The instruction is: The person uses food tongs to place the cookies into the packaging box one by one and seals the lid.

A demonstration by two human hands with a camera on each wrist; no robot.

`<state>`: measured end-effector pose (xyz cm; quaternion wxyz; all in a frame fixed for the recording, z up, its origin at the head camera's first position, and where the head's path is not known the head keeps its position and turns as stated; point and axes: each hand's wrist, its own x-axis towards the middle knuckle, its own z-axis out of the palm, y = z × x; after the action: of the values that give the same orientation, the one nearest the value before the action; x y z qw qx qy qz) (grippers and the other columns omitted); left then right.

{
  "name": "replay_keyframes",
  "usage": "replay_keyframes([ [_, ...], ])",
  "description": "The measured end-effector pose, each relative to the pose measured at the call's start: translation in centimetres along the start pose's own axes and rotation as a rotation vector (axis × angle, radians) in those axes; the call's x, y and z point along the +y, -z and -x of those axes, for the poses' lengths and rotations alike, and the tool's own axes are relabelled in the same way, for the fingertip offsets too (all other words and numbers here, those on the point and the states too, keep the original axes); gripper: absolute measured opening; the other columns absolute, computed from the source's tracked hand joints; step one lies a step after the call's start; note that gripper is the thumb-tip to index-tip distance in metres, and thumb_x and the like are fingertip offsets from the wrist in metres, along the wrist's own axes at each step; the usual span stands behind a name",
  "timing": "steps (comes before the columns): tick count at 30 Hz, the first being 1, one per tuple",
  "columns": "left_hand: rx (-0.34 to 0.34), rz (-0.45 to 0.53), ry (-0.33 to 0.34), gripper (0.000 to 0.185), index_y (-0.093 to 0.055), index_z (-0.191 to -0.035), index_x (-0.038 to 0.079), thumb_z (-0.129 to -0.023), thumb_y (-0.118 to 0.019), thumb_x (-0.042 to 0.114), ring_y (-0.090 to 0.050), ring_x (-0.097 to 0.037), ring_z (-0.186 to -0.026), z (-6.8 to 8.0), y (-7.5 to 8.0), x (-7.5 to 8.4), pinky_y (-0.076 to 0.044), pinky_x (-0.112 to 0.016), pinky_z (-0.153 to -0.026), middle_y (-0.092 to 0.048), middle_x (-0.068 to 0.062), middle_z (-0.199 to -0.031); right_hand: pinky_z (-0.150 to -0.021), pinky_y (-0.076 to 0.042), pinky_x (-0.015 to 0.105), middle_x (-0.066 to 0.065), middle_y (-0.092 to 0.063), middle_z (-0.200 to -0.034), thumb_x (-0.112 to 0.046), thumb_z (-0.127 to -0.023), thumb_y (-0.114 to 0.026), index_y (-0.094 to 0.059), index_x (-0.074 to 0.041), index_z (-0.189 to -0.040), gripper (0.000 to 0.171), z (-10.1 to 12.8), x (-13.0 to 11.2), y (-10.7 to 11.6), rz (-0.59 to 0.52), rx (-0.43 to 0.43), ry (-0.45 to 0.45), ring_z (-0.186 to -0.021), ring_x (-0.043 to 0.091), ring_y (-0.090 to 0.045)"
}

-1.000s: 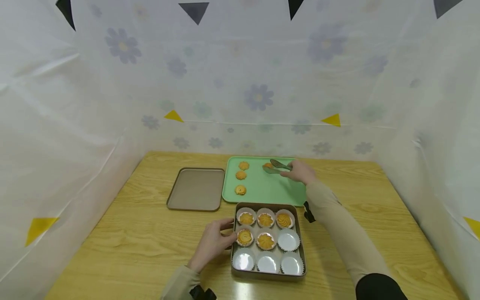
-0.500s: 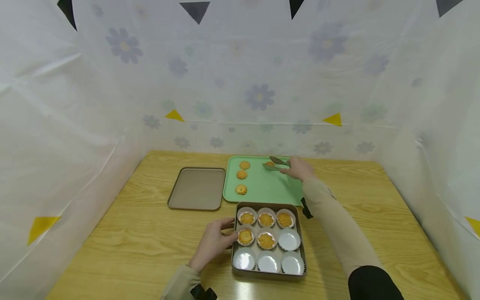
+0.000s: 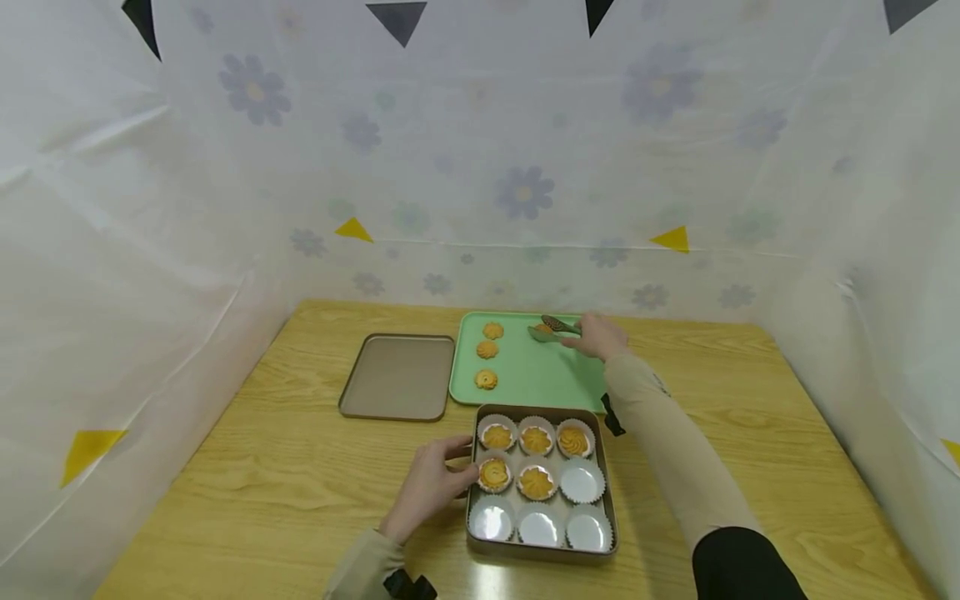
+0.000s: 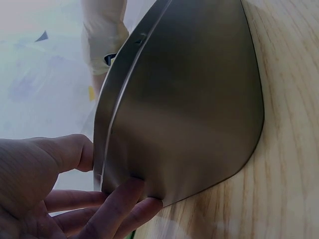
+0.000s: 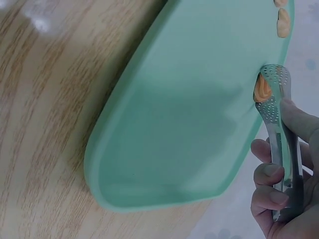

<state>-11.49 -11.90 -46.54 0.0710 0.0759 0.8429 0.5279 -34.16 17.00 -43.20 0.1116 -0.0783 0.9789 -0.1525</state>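
Observation:
In the head view my left hand [image 3: 431, 483] holds the left side of a metal tin [image 3: 540, 552], thumb at the rim and fingers against the outer wall [image 4: 184, 104]. Paper cups fill the tin: several hold piped cookies [image 3: 537, 482], while the cup [image 3: 582, 481] at the middle row's right and the front-row cups hold none. My right hand [image 3: 602, 337] grips perforated metal tongs [image 5: 277, 74] over the back of the green tray [image 3: 540, 375]. A swirled cookie [image 5: 262, 89] sits between the tong ends; whether both press on it I cannot tell.
Three cookies [image 3: 487, 350] lie in a column on the green tray's left side. A flat brown metal lid or tray [image 3: 397, 379] is to its left on the wooden table [image 3: 262, 467]. A white flowered sheet [image 3: 450, 167] hangs behind.
The tongs have shifted slightly back and left around the cookie, and their ends look a little closer together. My left hand stays on the tin; the head view has shifted slightly.

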Motion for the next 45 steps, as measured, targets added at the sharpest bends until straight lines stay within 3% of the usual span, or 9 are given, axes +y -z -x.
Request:
replay_keyframes([
  [7, -0.002, 0.009, -0.015, 0.051, -0.057, -0.133, -0.013, -0.086, -0.069, 0.004, -0.075, -0.041, -0.094, 0.0, 0.0, 0.1, -0.066, -0.026, -0.071, -0.066, -0.036, -0.122, -0.056, -0.047, 0.026, 0.025, -0.057, -0.142, -0.038, -0.098, -0.062, -0.056, 0.003, -0.139, 0.058, 0.2, 0.3, 0.1, -0.008, 0.003, 0.002, -0.089, 0.025, -0.066],
  [13, 0.001, -0.002, -0.013, 0.051, -0.058, -0.132, -0.012, -0.086, -0.07, 0.005, -0.075, -0.04, -0.094, 0.0, -0.1, 0.2, -0.066, -0.026, -0.071, -0.066, -0.035, -0.122, -0.049, -0.035, 0.022, 0.021, -0.07, -0.109, -0.035, -0.097, -0.064, -0.069, 0.003, -0.122, 0.046, 0.7, 0.7, 0.2, -0.044, 0.0, 0.03, -0.061, 0.012, -0.047],
  [18, -0.001, -0.004, 0.0, 0.05, -0.058, -0.133, -0.012, -0.086, -0.069, 0.004, -0.075, -0.04, -0.095, -0.1, 0.0, 0.3, -0.066, -0.027, -0.071, -0.066, -0.035, -0.123, -0.047, -0.028, 0.022, 0.008, -0.054, -0.074, -0.035, -0.097, -0.065, -0.075, 0.0, -0.105, 0.038, 1.3, 1.2, 0.2, -0.064, 0.014, 0.067, -0.052, 0.009, -0.033],
  [27, -0.006, 0.002, 0.015, 0.049, -0.058, -0.134, -0.01, -0.088, -0.067, 0.004, -0.075, -0.04, -0.096, -0.3, -0.1, 0.1, -0.066, -0.027, -0.072, -0.066, -0.034, -0.124, -0.048, -0.026, 0.022, -0.006, -0.033, -0.054, -0.032, -0.097, -0.066, -0.062, -0.004, -0.072, 0.038, 3.2, 2.2, 0.3, -0.106, 0.033, 0.128, -0.05, 0.009, -0.03],
  [30, 0.0, -0.002, 0.015, 0.05, -0.057, -0.134, -0.01, -0.088, -0.067, 0.005, -0.075, -0.04, -0.097, -0.3, 0.0, 0.1, -0.066, -0.026, -0.072, -0.066, -0.034, -0.124, -0.049, -0.027, 0.022, -0.005, -0.036, -0.055, -0.031, -0.097, -0.066, -0.067, -0.002, -0.076, 0.035, 4.0, 2.5, 0.4, -0.119, 0.038, 0.149, -0.051, 0.009, -0.031],
  [34, -0.001, 0.006, 0.021, 0.051, -0.056, -0.134, -0.012, -0.087, -0.067, 0.005, -0.074, -0.041, -0.098, -0.3, 0.1, 0.0, -0.066, -0.026, -0.071, -0.066, -0.034, -0.124, -0.05, -0.031, 0.023, 0.008, -0.061, -0.066, -0.031, -0.096, -0.067, -0.075, 0.002, -0.103, 0.035, 5.4, 2.8, 0.3, -0.112, 0.057, 0.179, -0.053, 0.01, -0.036],
  [37, -0.003, 0.012, 0.021, 0.051, -0.056, -0.134, -0.012, -0.087, -0.068, 0.005, -0.074, -0.041, -0.098, -0.3, 0.1, 0.0, -0.066, -0.026, -0.071, -0.065, -0.035, -0.124, -0.052, -0.04, 0.025, 0.017, -0.075, -0.09, -0.033, -0.095, -0.067, -0.071, 0.002, -0.12, 0.044, 6.6, 2.8, 0.4, -0.086, 0.08, 0.202, -0.059, 0.011, -0.049],
  [41, 0.003, 0.004, 0.012, 0.051, -0.058, -0.133, -0.011, -0.086, -0.069, 0.004, -0.075, -0.039, -0.096, -0.2, 0.1, 0.1, -0.066, -0.026, -0.071, -0.066, -0.034, -0.123, -0.061, -0.053, 0.034, 0.016, -0.076, -0.102, -0.034, -0.095, -0.067, -0.069, 0.002, -0.124, 0.047, 8.5, 2.8, 0.4, -0.069, 0.112, 0.219, -0.076, 0.02, -0.065],
  [45, 0.006, -0.018, 0.008, 0.05, -0.059, -0.132, -0.01, -0.086, -0.069, 0.004, -0.075, -0.038, -0.095, -0.2, 0.2, 0.2, -0.066, -0.026, -0.072, -0.067, -0.033, -0.122, -0.07, -0.057, 0.042, 0.009, -0.074, -0.095, -0.034, -0.095, -0.068, -0.069, 0.001, -0.125, 0.045, 10.3, 2.8, 0.4, -0.081, 0.148, 0.228, -0.09, 0.027, -0.068],
])
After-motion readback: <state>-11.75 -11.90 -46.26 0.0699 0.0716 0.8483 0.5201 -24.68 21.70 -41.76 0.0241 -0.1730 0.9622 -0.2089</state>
